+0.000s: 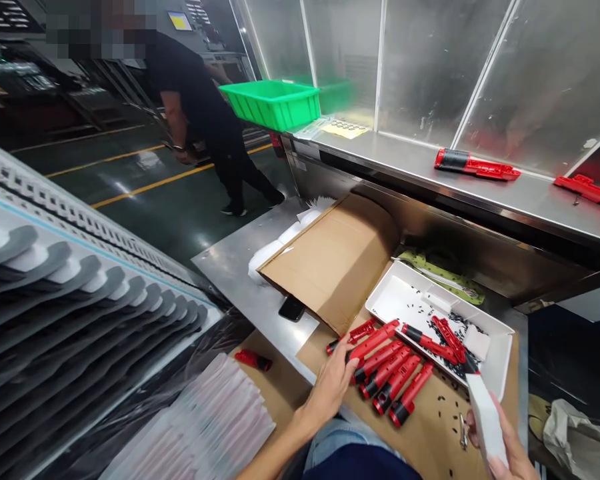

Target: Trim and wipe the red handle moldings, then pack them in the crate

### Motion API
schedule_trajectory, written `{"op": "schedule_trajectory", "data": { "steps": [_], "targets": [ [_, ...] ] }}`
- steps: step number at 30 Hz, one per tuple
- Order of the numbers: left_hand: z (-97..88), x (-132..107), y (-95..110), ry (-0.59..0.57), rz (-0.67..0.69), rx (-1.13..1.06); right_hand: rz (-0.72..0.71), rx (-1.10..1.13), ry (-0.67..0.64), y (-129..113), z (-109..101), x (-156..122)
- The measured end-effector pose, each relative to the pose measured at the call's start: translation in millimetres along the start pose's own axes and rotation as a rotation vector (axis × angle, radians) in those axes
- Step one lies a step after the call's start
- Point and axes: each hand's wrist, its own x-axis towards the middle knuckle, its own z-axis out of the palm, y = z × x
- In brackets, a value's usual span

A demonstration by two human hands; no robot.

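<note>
Across the lower centre, the open left hand (330, 390) touches red plastic handles (390, 377) on a cardboard sheet (425, 433); the right hand (511, 457) grips a white block (486, 423). A careless sweep could scatter the loose small black parts (447, 407).

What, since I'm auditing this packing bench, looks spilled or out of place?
Small black parts lie scattered on the brown cardboard sheet, outside the white plastic tray that holds more of them. They look spilled, not contained. A black smartphone also lies beside the tan cardboard box.
</note>
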Motion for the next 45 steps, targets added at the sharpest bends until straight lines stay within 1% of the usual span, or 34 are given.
{"op": "schedule_trajectory", "data": {
  "steps": [2,3,4,6,8,10,11,12,14,16,17,18,20,21,22,23,25,26,27,28,30,31,32,35,36,37,39,40,41,43,44,45],
  "targets": [
    [-1.3,-6.5,15.6,-0.113,-0.005,-0.172,0.000,-0.037,0.062,-10.4,8.2,8.8],
    [0.9,-8.6,24.6,-0.184,-0.026,-0.300,-0.009,-0.083,0.084,-16.7,12.5,14.0],
    [4.5,-10.2,34.4,-0.255,-0.069,-0.460,-0.025,-0.136,0.105,-23.5,16.6,19.5],
    [13.7,-13.0,55.1,-0.365,-0.217,-0.814,-0.096,-0.221,0.115,-38.1,22.9,31.4],
    [22.9,-16.3,74.1,-0.405,-0.393,-1.090,-0.167,-0.261,0.106,-52.7,25.4,44.8],
    [30.3,-19.5,88.2,-0.426,-0.512,-1.194,-0.197,-0.298,0.095,-64.8,24.2,59.6],
    [33.2,-20.7,92.9,-0.453,-0.546,-1.217,-0.200,-0.321,0.107,-69.3,22.7,67.0],
    [35.7,-21.6,96.2,-0.479,-0.558,-1.225,-0.202,-0.348,0.131,-72.6,21.2,73.6],
    [39.6,-22.5,99.5,-0.506,-0.513,-1.202,-0.222,-0.407,0.192,-75.9,20.0,82.1],
    [42.1,-22.7,100.6,-0.477,-0.420,-1.150,-0.248,-0.456,0.264,-76.8,23.7,81.4],
    [42.9,-22.9,100.9,-0.451,-0.383,-1.122,-0.267,-0.474,0.277,-77.2,27.3,77.7],
    [43.3,-23.1,101.2,-0.423,-0.361,-1.092,-0.295,-0.488,0.264,-77.7,31.7,72.7],
    [43.4,-23.9,102.2,-0.369,-0.344,-1.025,-0.376,-0.507,0.179,-78.9,39.3,62.6],
    [43.0,-24.3,102.8,-0.347,-0.343,-0.992,-0.412,-0.515,0.136,-79.3,41.5,59.5],
    [42.4,-24.7,103.5,-0.332,-0.338,-0.962,-0.431,-0.524,0.123,-79.7,42.4,58.3],
    [41.7,-25.2,104.2,-0.327,-0.330,-0.939,-0.423,-0.531,0.152,-80.0,42.1,58.9],
    [40.1,-26.4,105.4,-0.329,-0.318,-0.929,-0.351,-0.540,0.287,-81.1,40.5,62.5],
    [39.2,-27.0,105.9,-0.329,-0.322,-0.934,-0.324,-0.541,0.345,-82.3,40.5,63.7],
    [38.3,-27.5,106.6,-0.324,-0.334,-0.936,-0.320,-0.541,0.366,-84.1,41.4,63.8],
    [37.2,-27.8,107.5,-0.320,-0.353,-0.932,-0.342,-0.537,0.340,-86.1,43.0,62.7],
    [34.2,-27.9,110.7,-0.310,-0.403,-0.923,-0.422,-0.536,0.232,-89.6,45.7,59.4],
    [32.3,-27.7,112.9,-0.319,-0.427,-0.930,-0.446,-0.543,0.201,-90.3,45.5,58.5],
    [30.1,-27.3,115.5,-0.337,-0.450,-0.951,-0.440,-0.553,0.201,-90.1,43.7,58.7],
    [23.0,-26.0,123.1,-0.403,-0.515,-1.055,-0.338,-0.583,0.321,-85.6,32.3,63.3],
    [21.0,-25.7,124.8,-0.419,-0.542,-1.079,-0.327,-0.581,0.314,-83.9,28.4,64.4],
    [19.2,-25.6,125.9,-0.424,-0.568,-1.093,-0.343,-0.571,0.273,-82.4,25.2,64.7],
    [17.0,-25.7,127.0,-0.427,-0.608,-1.104,-0.422,-0.550,0.177,-80.5,21.3,63.4],
    [16.6,-25.8,127.3,-0.432,-0.614,-1.104,-0.444,-0.551,0.162,-80.3,20.3,62.3],
    [16.6,-26.0,127.6,-0.437,-0.609,-1.101,-0.438,-0.560,0.187,-80.5,19.8,61.4],
    [17.9,-26.0,128.4,-0.440,-0.584,-1.088,-0.379,-0.588,0.276,-83.1,21.2,59.1],
    [18.9,-25.8,128.7,-0.433,-0.573,-1.070,-0.367,-0.596,0.288,-85.4,23.2,57.5],
    [20.1,-25.6,128.9,-0.415,-0.567,-1.046,-0.381,-0.592,0.261,-88.1,26.0,55.3]
  ]
}}
